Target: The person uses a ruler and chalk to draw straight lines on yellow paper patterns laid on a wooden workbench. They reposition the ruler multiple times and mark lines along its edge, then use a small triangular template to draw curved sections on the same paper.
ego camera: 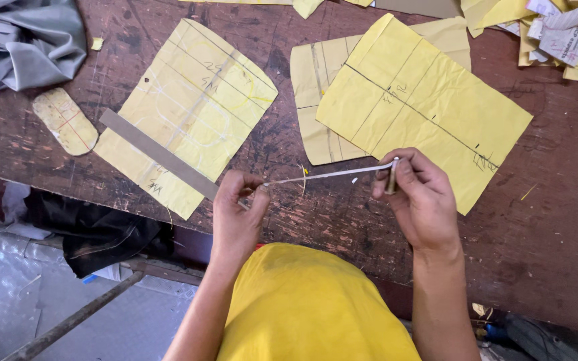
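Here, left hand (237,212) and right hand (419,195) stretch a strip (329,175) (thin, pale) taut

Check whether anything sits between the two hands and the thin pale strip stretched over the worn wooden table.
Nothing visible does. The left hand pinches one end of the thin pale strip and the right hand grips the other end together with a small stick-like tool. The strip hangs free above the worn wooden table.

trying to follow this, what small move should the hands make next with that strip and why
Probably lower the thin strip onto the table: the left hand and right hand pinch its ends, taut, above the wood.
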